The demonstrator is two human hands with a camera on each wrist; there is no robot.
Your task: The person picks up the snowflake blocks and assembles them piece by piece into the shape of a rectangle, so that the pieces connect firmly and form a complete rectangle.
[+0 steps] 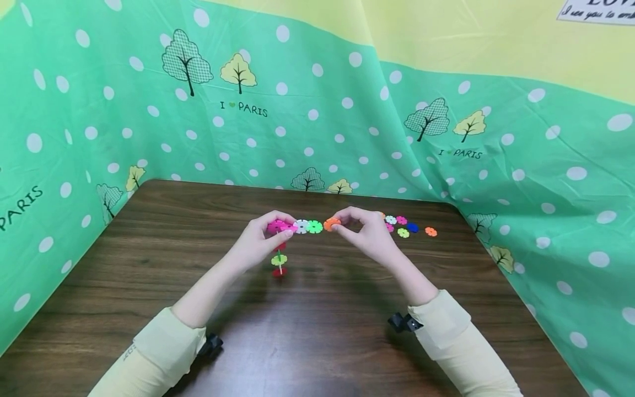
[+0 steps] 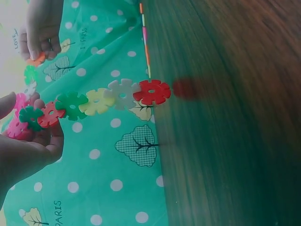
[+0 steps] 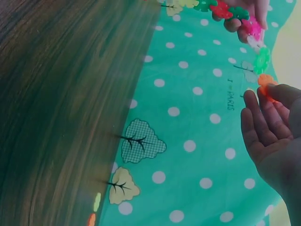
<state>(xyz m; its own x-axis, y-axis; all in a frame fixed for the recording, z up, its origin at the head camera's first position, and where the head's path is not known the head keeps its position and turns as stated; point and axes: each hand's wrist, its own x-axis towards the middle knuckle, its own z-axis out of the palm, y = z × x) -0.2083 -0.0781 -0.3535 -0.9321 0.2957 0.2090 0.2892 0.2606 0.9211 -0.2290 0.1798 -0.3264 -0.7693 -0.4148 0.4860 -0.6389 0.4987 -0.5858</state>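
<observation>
My left hand (image 1: 259, 238) grips the pink part of a chain of notched, flower-shaped plastic discs. One arm of the chain hangs down; in the left wrist view it runs through a green disc (image 2: 72, 106), a yellow disc (image 2: 97, 101) and a white disc (image 2: 123, 94) to a red disc (image 2: 153, 92) at its end. Sideways from the pink discs, a white disc (image 1: 300, 226) and a light green disc (image 1: 315, 226) reach toward my right hand (image 1: 371, 236). Between thumb and index finger, that hand pinches an orange disc (image 3: 266, 81) close beside the light green one; whether they touch, I cannot tell.
Several loose discs in mixed colours lie on the brown wooden table (image 1: 317, 325) beyond my right hand, among them a blue disc (image 1: 412, 227) and an orange one (image 1: 431, 232) farthest right. A green dotted cloth (image 1: 317, 121) hangs behind the table and along its sides.
</observation>
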